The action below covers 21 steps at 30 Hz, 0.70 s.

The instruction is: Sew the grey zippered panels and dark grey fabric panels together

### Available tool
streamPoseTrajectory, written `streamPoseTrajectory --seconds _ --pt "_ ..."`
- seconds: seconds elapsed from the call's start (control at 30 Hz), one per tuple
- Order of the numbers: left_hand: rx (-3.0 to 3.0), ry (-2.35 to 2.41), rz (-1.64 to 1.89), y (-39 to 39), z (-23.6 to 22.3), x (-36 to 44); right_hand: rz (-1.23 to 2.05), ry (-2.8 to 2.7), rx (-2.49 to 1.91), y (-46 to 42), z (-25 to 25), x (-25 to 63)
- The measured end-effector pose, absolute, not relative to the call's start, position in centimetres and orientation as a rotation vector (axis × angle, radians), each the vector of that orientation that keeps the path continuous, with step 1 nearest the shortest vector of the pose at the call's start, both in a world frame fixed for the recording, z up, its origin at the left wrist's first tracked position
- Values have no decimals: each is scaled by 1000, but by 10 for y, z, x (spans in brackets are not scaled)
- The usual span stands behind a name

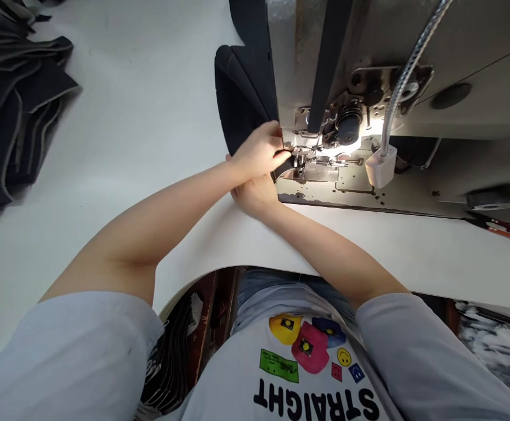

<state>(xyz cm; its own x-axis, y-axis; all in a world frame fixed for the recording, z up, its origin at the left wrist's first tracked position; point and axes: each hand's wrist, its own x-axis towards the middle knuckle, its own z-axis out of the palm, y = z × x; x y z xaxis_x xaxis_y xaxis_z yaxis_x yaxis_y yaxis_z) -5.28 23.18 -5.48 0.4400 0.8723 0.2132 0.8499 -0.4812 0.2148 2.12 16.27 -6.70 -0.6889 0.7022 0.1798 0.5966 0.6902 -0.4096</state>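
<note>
We wear a pale grey T-shirt printed with "STRAIGHT" at bottom centre. Our left hand pinches, in a narrow grip, the edge of a black fabric piece that runs up from the presser foot of an industrial sewing machine. Our right hand sits just below, its grip hidden. A gooseneck lamp lights the needle area at centre right. Black fabric pieces lie stacked at upper left on the white table.
</note>
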Motion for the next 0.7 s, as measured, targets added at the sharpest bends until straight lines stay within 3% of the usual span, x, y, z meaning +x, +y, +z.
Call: streamPoseTrajectory --seconds 0.13,0.33,0.57,0.7 --pt "2579 1803 329 257 -42 -81 424 -2613 -1241 157 -55 27" --pt "2509 1956 -59 260 -22 -78 521 -2638 -1207 161 -45 32" --pt "2238 2260 -400 142 -5 -65 675 -2805 -362 117 -55 122" --pt "2499 2254 -189 98 -19 -67 401 -2699 -603 57 -65 178"
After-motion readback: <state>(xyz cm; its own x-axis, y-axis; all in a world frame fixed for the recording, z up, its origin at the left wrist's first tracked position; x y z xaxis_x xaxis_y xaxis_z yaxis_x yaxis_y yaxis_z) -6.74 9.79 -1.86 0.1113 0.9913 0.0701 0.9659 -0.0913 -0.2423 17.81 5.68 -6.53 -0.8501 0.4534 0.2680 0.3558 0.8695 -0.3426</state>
